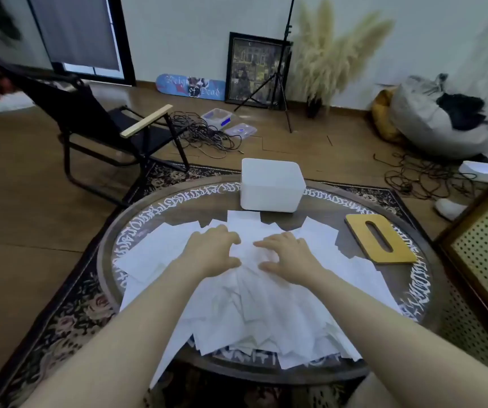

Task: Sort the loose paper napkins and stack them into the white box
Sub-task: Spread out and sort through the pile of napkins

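Two hands rest on a loose heap of paper napkins (251,304) spread across the round bench (378,360). Left hand (212,250) lies palm down, fingers bent, pressing the pile; right hand (288,257) beside it, fingers spread and arched, tips on the paper. White box (270,185) stands at the far edge, just beyond the napkins. Yellow slotted lid (357,228) lies flat to the right, touching the pile's edge.

A black folding chair (95,125) stands left of the round table (407,325). Behind it lie tangled cables (204,136), a skateboard deck (191,86) and a framed picture (254,69). Pampas grass (334,51) stands by the wall.
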